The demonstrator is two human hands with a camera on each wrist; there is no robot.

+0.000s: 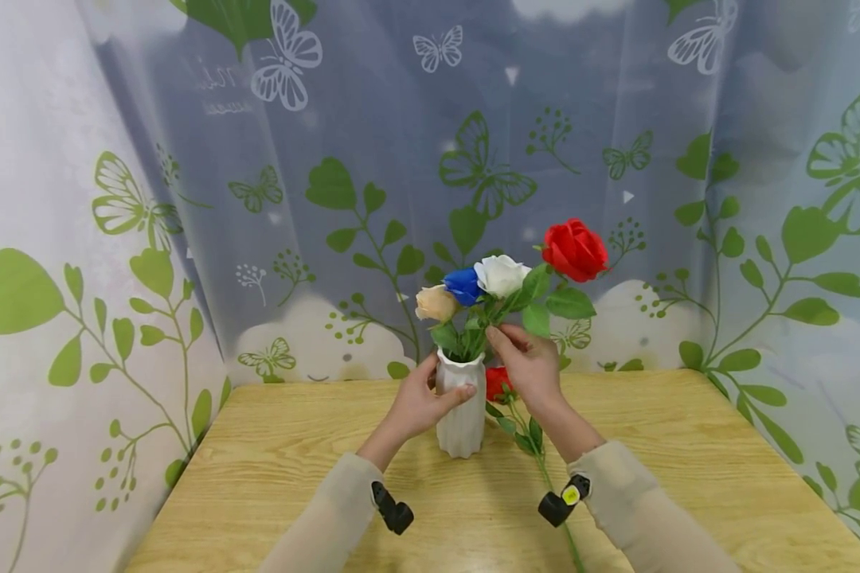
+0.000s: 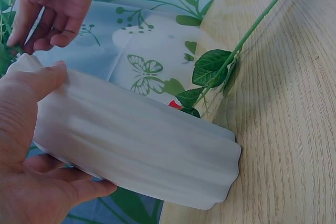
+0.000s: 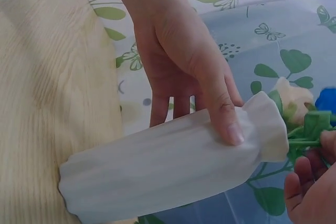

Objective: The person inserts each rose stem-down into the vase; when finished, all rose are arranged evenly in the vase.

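Vase (image 1: 461,426), white, stands on tabletop (image 1: 294,454); left hand (image 1: 421,402) grips its upper part, right hand (image 1: 533,368) pinches flower stems (image 1: 475,337) just above; loose red rose (image 1: 498,383) lies alongside.

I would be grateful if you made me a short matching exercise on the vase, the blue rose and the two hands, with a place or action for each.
Column one:
1. Vase
2. Blue rose
3. Left hand
4. Right hand

Column two:
A. Pinching greenery above the vase's rim
B. Upright on the table
C. Gripping the vase
D. Between the cream rose and the white rose in the head view

Right pairs: 1-B, 2-D, 3-C, 4-A.
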